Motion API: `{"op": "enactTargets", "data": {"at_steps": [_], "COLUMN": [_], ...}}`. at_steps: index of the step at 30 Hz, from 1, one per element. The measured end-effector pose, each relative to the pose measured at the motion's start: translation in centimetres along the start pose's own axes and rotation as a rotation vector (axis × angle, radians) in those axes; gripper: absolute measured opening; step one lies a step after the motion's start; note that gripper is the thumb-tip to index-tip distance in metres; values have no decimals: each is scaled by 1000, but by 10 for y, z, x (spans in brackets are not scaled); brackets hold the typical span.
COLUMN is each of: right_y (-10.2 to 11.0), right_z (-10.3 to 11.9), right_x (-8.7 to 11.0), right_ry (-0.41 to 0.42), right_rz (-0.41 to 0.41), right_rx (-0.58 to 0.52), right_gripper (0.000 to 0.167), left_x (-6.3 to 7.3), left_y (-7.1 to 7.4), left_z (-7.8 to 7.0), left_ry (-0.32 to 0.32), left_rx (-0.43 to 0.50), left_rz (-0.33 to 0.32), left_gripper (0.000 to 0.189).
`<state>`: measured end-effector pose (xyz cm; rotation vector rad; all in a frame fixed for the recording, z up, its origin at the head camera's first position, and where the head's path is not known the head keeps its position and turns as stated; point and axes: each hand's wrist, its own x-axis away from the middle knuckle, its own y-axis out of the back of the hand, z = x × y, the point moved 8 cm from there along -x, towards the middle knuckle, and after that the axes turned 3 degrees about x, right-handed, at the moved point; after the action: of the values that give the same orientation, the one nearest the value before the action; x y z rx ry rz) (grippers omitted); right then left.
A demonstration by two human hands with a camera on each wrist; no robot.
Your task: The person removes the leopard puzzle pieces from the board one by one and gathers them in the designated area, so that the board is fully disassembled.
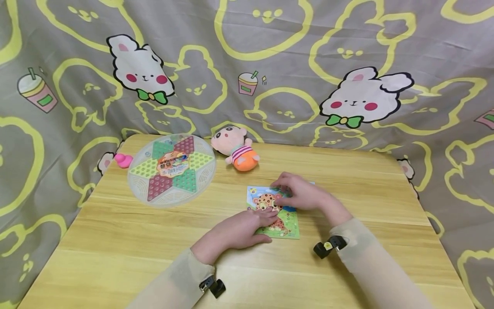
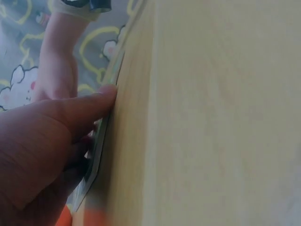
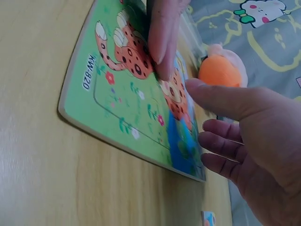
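A thin puzzle board (image 1: pixel 289 223) with a spotted leopard on a green and blue scene lies flat at mid-table; "KW-820" is printed near its edge in the right wrist view. My left hand (image 1: pixel 245 227) rests on the board's left part, fingers stretched across the leopard and thumb by the near edge. Over the far right part is my right hand (image 1: pixel 302 192), its thumb toward the leopard's face. In the right wrist view, its thumb and loosely bent fingers (image 3: pixel 221 136) stand apart, with nothing visible between them. Part of the picture is hidden under both hands.
A small picture piece (image 3: pixel 208 218) lies beyond the board's right side. Further back left are a round Chinese checkers board (image 1: pixel 208 163), a plush doll (image 1: pixel 241 150) in orange and a pink toy duck (image 1: pixel 123 160). A patterned curtain (image 1: pixel 285 77) hangs behind the table.
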<state>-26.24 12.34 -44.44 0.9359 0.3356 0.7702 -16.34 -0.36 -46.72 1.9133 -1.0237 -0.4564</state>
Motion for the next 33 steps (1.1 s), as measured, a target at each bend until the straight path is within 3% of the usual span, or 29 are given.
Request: {"op": "enactTargets", "data": {"at_steps": [9,24,28,33], "right_y": [-10,-17,-16,-16], "right_z": [4,7,11,12], "right_x": [-6,-15,-19,-23], "right_ry": [27,-24,-28,-4], "right_rz": [27,134,166,174], "right_rx": [2,88,107,109], "right_gripper": [38,46,42,25], "left_x": [0,-1,-2,-2], "left_y": [0,0,0,-1], "left_z": [5,4,3,4], "left_ry": [29,45,48,53], "left_rx": [80,88,90,90], "left_rz": [0,13,12,16], "left_gripper": [61,60,60,60]}}
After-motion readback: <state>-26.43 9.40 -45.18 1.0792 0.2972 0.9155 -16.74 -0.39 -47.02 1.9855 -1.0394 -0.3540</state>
